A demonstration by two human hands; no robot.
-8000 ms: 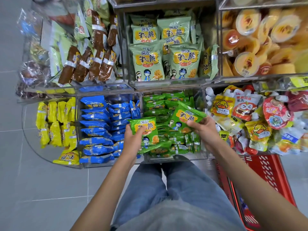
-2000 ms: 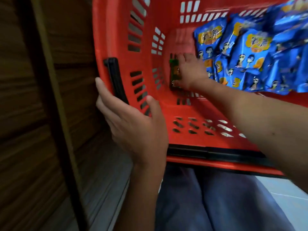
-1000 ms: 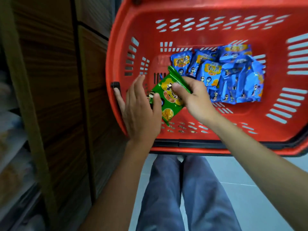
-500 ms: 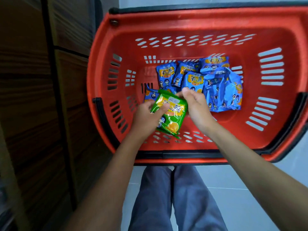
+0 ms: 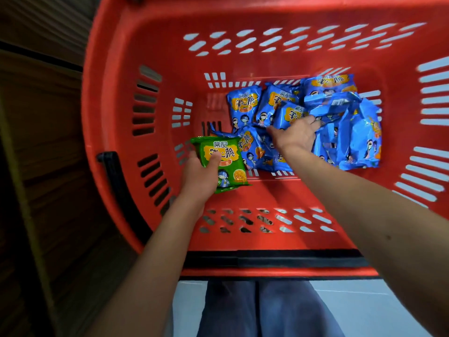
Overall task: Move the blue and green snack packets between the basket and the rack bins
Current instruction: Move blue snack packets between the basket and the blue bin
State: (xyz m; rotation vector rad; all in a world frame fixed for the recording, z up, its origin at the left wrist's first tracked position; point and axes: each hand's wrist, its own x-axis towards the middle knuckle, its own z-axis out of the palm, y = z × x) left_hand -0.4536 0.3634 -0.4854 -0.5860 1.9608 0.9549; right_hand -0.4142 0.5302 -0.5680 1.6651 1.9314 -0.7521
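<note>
Working from the left wall of the basket (image 5: 114, 98): my left hand (image 5: 201, 177) is holding the green packet (image 5: 227, 164) just inside that wall, above the basket floor. The thumb is pressed across the printed face and the fingers are curled behind. The packet faces up at me, its long axis running from the basket's near wall toward the far one, top seam farthest away.

I judge it to be light, puffed film, slick to hold, with brittle contents. A gentle pinch at a crimped seam or a flat grip across the middle seems safest, with no squeezing.

Further right, in the middle of the basket floor, my right hand (image 5: 292, 138) lies on the blue packets (image 5: 354, 139) with its fingertips tucked among them. I cannot tell whether it has one pinched. Those packets are heaped toward the far right. The left ones lie face up with seams toward the far wall, and the right ones are tilted and overlapping.
</note>
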